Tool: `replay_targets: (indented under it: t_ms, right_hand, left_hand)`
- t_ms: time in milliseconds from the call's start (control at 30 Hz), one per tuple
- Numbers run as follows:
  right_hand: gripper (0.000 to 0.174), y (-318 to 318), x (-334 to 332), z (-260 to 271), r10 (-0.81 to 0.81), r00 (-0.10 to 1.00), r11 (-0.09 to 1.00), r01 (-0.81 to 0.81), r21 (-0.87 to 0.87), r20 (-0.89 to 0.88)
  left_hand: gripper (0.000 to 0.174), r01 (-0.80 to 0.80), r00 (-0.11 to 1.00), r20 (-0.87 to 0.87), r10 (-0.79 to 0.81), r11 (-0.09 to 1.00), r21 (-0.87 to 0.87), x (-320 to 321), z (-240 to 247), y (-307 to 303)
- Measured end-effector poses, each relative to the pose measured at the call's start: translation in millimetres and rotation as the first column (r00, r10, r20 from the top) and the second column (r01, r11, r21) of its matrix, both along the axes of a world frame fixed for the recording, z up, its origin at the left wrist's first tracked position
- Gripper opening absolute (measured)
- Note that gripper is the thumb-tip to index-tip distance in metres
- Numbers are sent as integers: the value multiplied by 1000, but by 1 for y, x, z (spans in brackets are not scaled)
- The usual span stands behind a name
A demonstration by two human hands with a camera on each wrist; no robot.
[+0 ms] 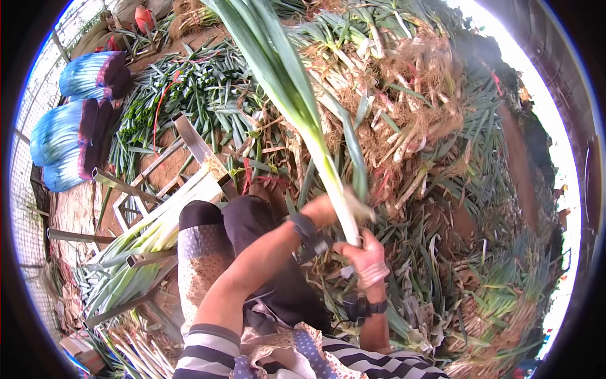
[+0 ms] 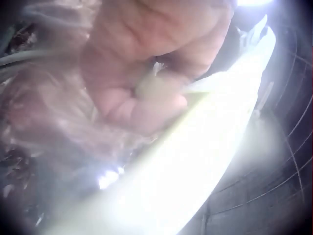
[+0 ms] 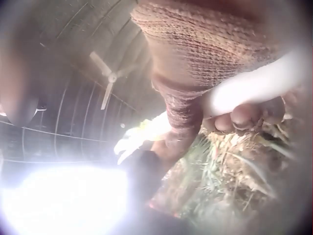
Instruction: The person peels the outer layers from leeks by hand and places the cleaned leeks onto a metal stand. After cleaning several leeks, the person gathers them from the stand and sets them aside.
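A long leek [image 1: 325, 167] stands tilted, its green leaves up and away, its white stalk low. My right hand [image 1: 367, 258], in a knitted fingerless glove [image 3: 210, 54], grips the stalk near its lower end; the right wrist view shows fingers curled round the white shaft [image 3: 259, 85]. Just above, my left hand [image 1: 334, 208] is blurred beside the stalk. In the left wrist view its fingers [image 2: 151, 110] curl round a pale green strip of leaf [image 2: 154, 88] at the leek's edge. A loose leaf [image 1: 355, 151] hangs down toward that hand.
A heap of rooted leeks [image 1: 410, 95] lies ahead right. Trimmed leeks rest on a metal frame [image 1: 142, 259] at my left, beside my knees. Blue-wrapped bundles [image 1: 69, 139] stand far left. Leaf scraps [image 1: 416, 284] cover the ground at right.
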State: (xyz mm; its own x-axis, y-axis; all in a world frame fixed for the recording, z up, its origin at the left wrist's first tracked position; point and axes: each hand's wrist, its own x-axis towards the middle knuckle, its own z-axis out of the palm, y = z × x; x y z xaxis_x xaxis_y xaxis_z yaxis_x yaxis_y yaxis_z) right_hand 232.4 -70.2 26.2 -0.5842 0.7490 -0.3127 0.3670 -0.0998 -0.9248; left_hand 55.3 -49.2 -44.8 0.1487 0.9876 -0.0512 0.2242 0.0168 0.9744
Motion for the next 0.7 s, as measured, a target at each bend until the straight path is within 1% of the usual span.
replay_targets:
  t_ms: [33,67,100,133,167,200,233,267,300,333,367,400,467,500,533,600,633,667,700]
  right_hand:
    - [41,-3,-9,10,37,996,993,-46,108,85]
    - [43,-1,-14,6,65,998,990,-65,126,4]
    - [44,-2,-15,12,9,1000,998,-10,60,19]
    - [45,-3,-16,16,-45,998,999,46,-7,41]
    - [45,-3,-12,13,-73,994,994,66,83,81]
    - [46,0,-8,5,-100,987,982,78,173,123]
    - [47,2,0,-11,-130,985,969,103,224,110]
    - [47,1,4,-15,-133,983,970,103,220,123]
    - [48,-2,7,-19,-155,983,942,117,315,98]
    - [48,-6,11,-22,-176,982,905,132,405,73]
    - [47,-10,9,-12,-176,963,928,95,360,202]
    - [47,-10,7,-15,-175,960,933,90,348,220]
    - [46,-11,2,-24,-133,962,896,15,444,236]
    - [48,-9,-2,-33,-146,962,914,43,403,229]
    - [58,-4,-5,-36,-135,950,893,-6,450,280]
    - [71,14,-7,-62,-160,987,768,111,631,20]
    - [75,19,-17,-47,-171,985,689,145,710,-35]
    - [79,23,-29,-28,-179,980,603,182,777,-90]
    - [81,27,-42,-16,-140,976,595,219,774,-168]
  left_hand:
    - [36,-14,886,464,21,1000,-19,24,-20,-6]
    - [38,-13,572,819,42,999,-43,46,-46,-9]
    - [29,-82,878,468,96,995,-51,38,2,-7]
    - [22,-118,993,17,119,992,-53,29,53,-6]
    - [26,-263,929,304,211,954,145,4,19,8]
    - [29,-455,775,549,313,879,140,-12,13,12]
    - [33,-621,577,745,336,772,133,-29,7,16]
    - [39,-740,321,849,420,671,-52,-41,50,3]
    - [47,-729,73,958,279,670,-140,-51,83,-11]
    - [66,-685,172,981,89,727,54,-64,89,-18]
    - [78,-654,168,985,28,751,90,-66,89,-25]
    - [78,-608,151,989,11,789,84,-63,94,-32]
    - [71,-565,128,989,-80,814,139,-69,76,-26]
    - [60,-604,104,995,2,795,61,-68,76,-26]
    - [49,-615,129,991,25,787,60,-69,79,-27]
    - [35,-665,163,974,158,747,-10,-69,83,-31]
    - [35,-662,158,975,156,749,-12,-68,83,-32]
    - [31,-676,178,960,215,736,-40,-67,84,-33]
    - [27,-689,199,941,274,722,-64,-66,84,-34]
